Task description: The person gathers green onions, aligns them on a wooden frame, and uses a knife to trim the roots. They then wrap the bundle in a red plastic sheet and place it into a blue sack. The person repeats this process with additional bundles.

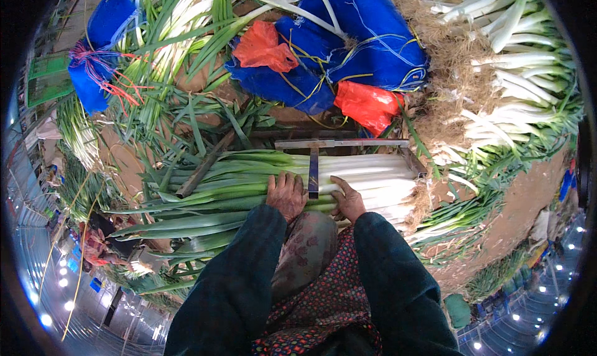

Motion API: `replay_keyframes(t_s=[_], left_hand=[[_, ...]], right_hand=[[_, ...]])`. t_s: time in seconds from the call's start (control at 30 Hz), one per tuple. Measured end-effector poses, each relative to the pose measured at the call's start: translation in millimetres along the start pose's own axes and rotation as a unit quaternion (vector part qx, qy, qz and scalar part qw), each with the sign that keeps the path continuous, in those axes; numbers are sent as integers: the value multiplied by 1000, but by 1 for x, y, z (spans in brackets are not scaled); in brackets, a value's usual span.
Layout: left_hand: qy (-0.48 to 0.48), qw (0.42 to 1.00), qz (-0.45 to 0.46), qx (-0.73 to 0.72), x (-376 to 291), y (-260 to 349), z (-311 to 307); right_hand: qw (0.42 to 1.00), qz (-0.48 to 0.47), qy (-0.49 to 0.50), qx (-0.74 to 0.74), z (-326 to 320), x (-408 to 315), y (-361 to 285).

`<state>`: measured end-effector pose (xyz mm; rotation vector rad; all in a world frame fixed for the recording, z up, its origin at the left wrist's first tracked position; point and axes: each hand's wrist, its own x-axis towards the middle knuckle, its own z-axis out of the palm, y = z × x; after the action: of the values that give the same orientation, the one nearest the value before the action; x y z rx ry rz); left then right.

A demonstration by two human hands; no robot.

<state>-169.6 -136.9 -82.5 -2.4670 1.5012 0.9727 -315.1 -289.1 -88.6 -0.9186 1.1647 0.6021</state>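
Note:
A bundle of large green onions (373, 178) lies crosswise before me, green leaves to the left and white stalks with roots to the right. Over its middle reaches the short bar of a metal frame (314, 174). My left hand (287, 195) rests on the green part, left of this bar, its fingers spread a little. My right hand (347, 200) lies on the stalks right of the bar, thumb and fingers bent; whether it grips a stalk is hard to tell. My raised knee, in patterned cloth, presses close to the bundle between both hands.
Blue mesh sacks (373, 34) with yellow strings and red plastic bags (368, 106) lie beyond the frame. Roots and white stalks of more green onions (522, 85) are heaped at the right. Others (177, 34) lie at the upper left. A person (95, 244) is at the far left.

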Motion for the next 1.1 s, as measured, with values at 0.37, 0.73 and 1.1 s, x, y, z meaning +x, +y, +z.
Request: replay_keyframes(t_s=[0.37, 0.73, 1.1], left_hand=[[-108, 994, 0, -4, 14, -4, -5], [101, 993, 53, -26, 46, 111, -47], [-22, 966, 229, 118, 76, 210, 67]], right_hand=[[998, 4, -53, 29, -8, 19, 13], [967, -209, 68, 130, -31, 15, 82], [960, -144, 212, -115, -145, -48, 137]])
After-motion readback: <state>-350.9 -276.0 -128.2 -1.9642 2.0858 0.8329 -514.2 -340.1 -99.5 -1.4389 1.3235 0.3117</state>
